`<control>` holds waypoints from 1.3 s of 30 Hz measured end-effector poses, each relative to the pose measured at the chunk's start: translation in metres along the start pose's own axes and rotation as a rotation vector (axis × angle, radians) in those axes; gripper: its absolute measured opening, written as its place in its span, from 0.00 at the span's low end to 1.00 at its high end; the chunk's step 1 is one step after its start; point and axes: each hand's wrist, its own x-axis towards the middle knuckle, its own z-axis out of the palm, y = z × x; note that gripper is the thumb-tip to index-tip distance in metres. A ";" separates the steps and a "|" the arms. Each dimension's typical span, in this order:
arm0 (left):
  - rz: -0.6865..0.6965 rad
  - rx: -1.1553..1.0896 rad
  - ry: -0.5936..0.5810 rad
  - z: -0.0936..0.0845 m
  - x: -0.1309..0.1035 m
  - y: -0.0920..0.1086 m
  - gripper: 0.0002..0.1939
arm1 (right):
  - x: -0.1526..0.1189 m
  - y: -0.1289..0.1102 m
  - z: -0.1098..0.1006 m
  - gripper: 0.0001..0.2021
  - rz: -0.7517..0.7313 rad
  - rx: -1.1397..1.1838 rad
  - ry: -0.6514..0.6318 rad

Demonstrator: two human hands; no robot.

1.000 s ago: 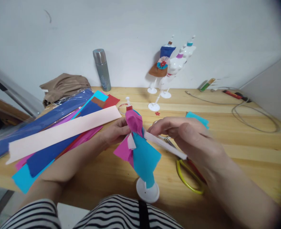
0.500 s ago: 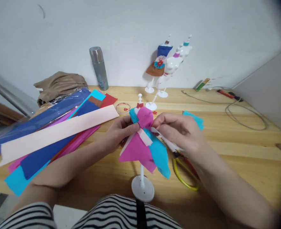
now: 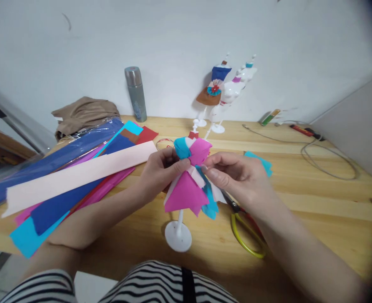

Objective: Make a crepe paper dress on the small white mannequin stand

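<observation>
A small white mannequin on a stand [image 3: 178,236] wears a crepe paper dress [image 3: 186,194] of pink, blue and pale pink pieces. It leans a little in front of me. My left hand [image 3: 163,170] is closed round its waist from the left, with the thumb pressed on the paper in front. At the right side of the waist my right hand [image 3: 236,172] pinches the paper with thumb and forefinger. From under these fingers a pale paper strip [image 3: 218,194] hangs down; its upper end is hidden. Yellow-handled scissors [image 3: 246,237] lie partly beneath my right forearm.
Crepe paper strips [image 3: 78,176] are piled on the left, by a brown cloth [image 3: 86,110]. A metal flask [image 3: 135,94] and several small mannequins [image 3: 233,90] stand along the wall. A blue paper scrap [image 3: 259,162] and a cable [image 3: 306,147] lie to the right.
The mannequin has tilted, its base swinging left and its top right. The blue skirt piece has turned back behind the pink one. Both hands stay at the waist.
</observation>
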 end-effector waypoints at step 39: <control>0.054 -0.061 -0.332 -0.015 0.011 0.019 0.15 | 0.017 0.015 -0.018 0.15 -0.122 0.191 -0.208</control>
